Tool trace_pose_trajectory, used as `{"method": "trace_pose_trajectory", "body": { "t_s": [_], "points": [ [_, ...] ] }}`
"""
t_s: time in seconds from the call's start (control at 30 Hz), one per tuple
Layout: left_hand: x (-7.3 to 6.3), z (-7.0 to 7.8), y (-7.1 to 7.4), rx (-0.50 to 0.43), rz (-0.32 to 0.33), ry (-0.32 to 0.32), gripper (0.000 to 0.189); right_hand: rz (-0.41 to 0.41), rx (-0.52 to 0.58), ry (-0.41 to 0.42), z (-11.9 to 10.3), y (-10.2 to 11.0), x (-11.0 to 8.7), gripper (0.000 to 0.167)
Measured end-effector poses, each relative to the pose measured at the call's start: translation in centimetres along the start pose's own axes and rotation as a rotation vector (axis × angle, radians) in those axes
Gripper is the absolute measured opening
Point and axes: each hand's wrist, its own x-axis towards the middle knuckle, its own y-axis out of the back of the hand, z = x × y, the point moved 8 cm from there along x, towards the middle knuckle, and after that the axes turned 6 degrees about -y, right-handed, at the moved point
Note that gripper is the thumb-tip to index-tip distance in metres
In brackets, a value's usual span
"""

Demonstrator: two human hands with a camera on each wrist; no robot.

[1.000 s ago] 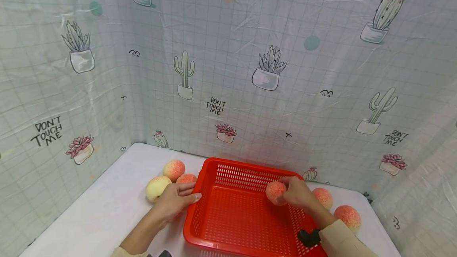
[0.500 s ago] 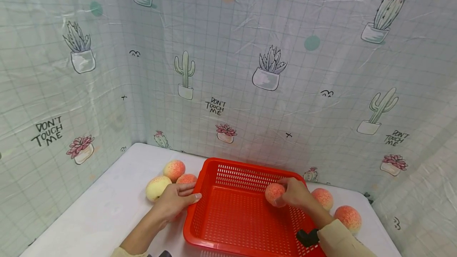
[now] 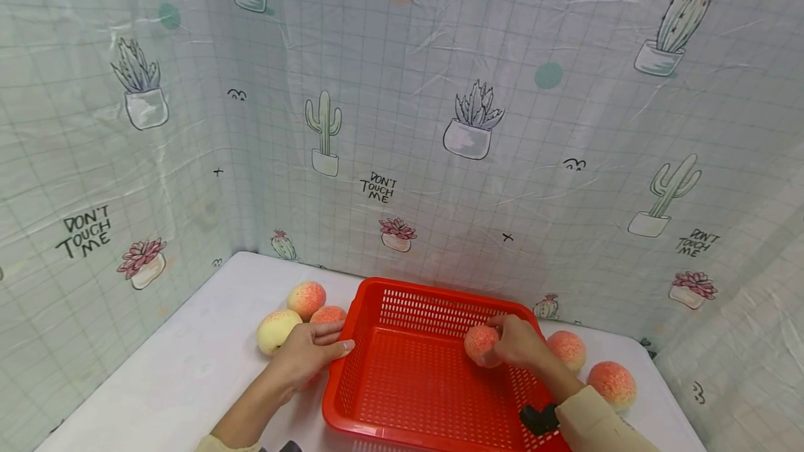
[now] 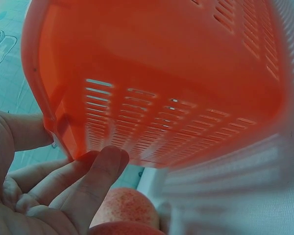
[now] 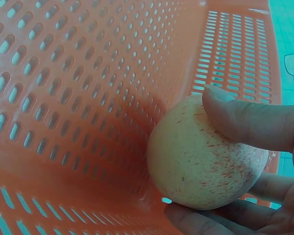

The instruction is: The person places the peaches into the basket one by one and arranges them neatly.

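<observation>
A red plastic basket (image 3: 414,389) with slotted walls stands on the table. My left hand (image 3: 306,356) grips its left rim, thumb over the edge and fingers against the outer wall. In the left wrist view, the fingers press on that red wall (image 4: 152,54) from outside. Inside the basket, toward the back right corner, my right hand (image 3: 521,342) holds a pinkish-red peach (image 3: 481,344) low over the floor. The right wrist view shows the peach's pale yellow side (image 5: 196,156), with the thumb on one side and fingers curled under the other.
Left of the basket lie a pale yellow peach (image 3: 276,332), a pink one (image 3: 306,300) and another (image 3: 328,314) partly behind my left hand. Two more peaches, one nearer the basket (image 3: 567,349) and one farther right (image 3: 612,385), lie on the white table (image 3: 157,375). A patterned curtain (image 3: 402,124) hangs behind.
My right hand has shifted slightly left and down with the peach, lower in the basket. The left hand and basket have not moved.
</observation>
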Motion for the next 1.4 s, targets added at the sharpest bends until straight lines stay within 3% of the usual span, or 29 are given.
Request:
{"method": "trace_pose_trajectory", "body": {
  "t_s": [0.47,0.67,0.77,0.9,1.03,1.4],
  "points": [
    [-0.1,0.2,-0.7,0.004,-0.009,-0.013,0.058,0.003,-0.049,0.024,0.3,0.0,-0.8,0.069],
    [-0.2,0.1,-0.9,-0.012,-0.013,-0.011,0.059,0.099,-0.065,0.082,0.2,1.2,-1.4,0.058],
    [-0.2,0.1,-0.9,-0.020,-0.009,-0.013,0.059,0.125,-0.002,0.084,0.3,2.3,-1.8,0.060],
    [-0.3,0.1,-0.8,-0.025,-0.007,-0.020,0.058,0.089,0.143,0.058,0.9,3.9,-2.8,0.064],
    [-0.5,0.2,-0.7,-0.046,-0.006,-0.028,0.057,0.084,0.217,0.046,1.9,5.9,-3.8,0.066],
    [-0.7,0.0,-0.5,-0.024,0.000,-0.019,0.059,0.113,0.326,-0.084,7.8,8.4,-6.0,0.076]
  ]
}}
